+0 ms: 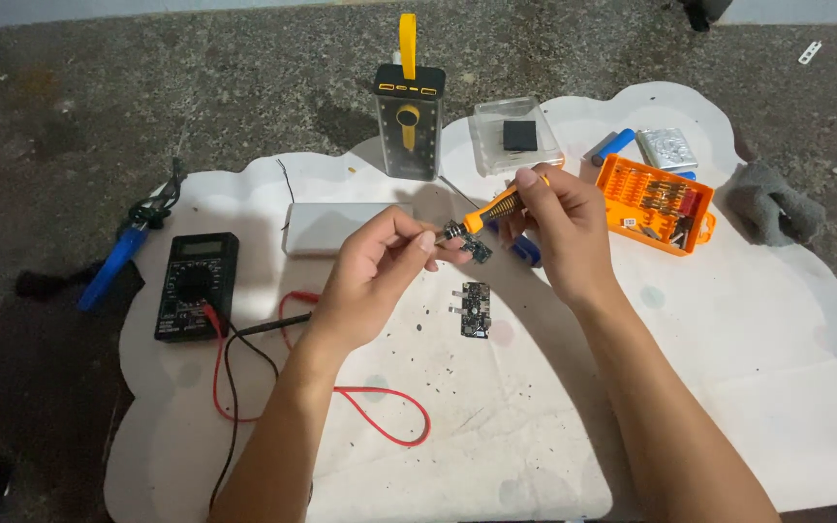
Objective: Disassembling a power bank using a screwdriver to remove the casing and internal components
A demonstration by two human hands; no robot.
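On the speckled floor, a white mat lies.

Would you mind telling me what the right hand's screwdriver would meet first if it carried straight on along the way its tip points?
Most likely the small circuit board pinched by the left hand; the orange screwdriver in the right hand points down-left at it, apparently touching.

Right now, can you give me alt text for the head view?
The right hand holds an orange screwdriver to a small circuit board pinched in the left hand. Another circuit board lies below on a white mat, beside a black multimeter.
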